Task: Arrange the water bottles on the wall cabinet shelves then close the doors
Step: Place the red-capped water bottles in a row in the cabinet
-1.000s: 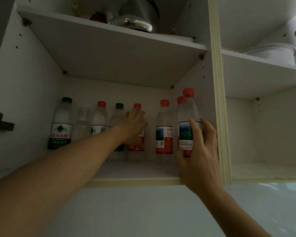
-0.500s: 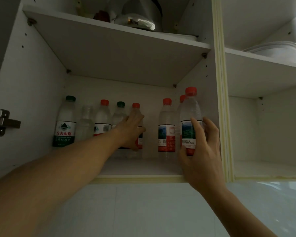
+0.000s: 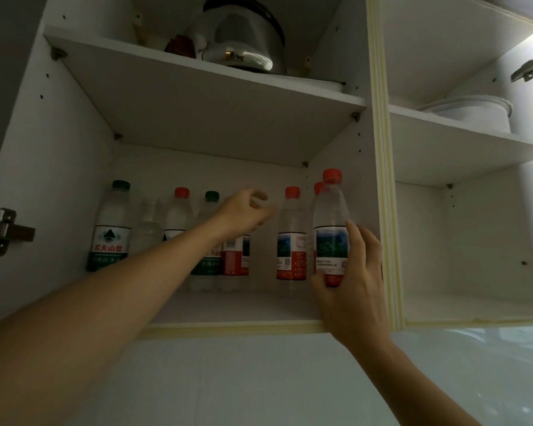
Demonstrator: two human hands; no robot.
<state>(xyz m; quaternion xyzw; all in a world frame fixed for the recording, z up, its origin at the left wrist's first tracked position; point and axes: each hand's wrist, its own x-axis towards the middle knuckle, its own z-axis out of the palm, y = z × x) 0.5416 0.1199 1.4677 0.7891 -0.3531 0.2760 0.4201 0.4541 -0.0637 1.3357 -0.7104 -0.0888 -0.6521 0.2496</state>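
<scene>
Several water bottles stand along the lower shelf (image 3: 228, 305) of the left cabinet bay: a green-capped bottle (image 3: 110, 235) at far left, a clear bottle (image 3: 148, 222), a red-capped bottle (image 3: 179, 210) and a second green-capped bottle (image 3: 208, 265). Right of them stands a red-labelled bottle (image 3: 236, 256). My left hand (image 3: 246, 210) hovers curled at its top and hides the cap; whether it grips is unclear. Further right is another red-capped bottle (image 3: 291, 241). My right hand (image 3: 351, 272) holds a red-capped bottle (image 3: 331, 229) upright at the shelf's front right corner.
A steel kettle (image 3: 243, 41) sits on the upper shelf. In the right bay a white pot (image 3: 474, 115) rests on the upper shelf above a bare lower shelf (image 3: 474, 309). Door hinges show at left (image 3: 3, 232) and upper right (image 3: 531, 69). The doors are out of view.
My left hand rose from the red-labelled bottle's body to its top. My right hand stays on the front right bottle, almost unmoved.
</scene>
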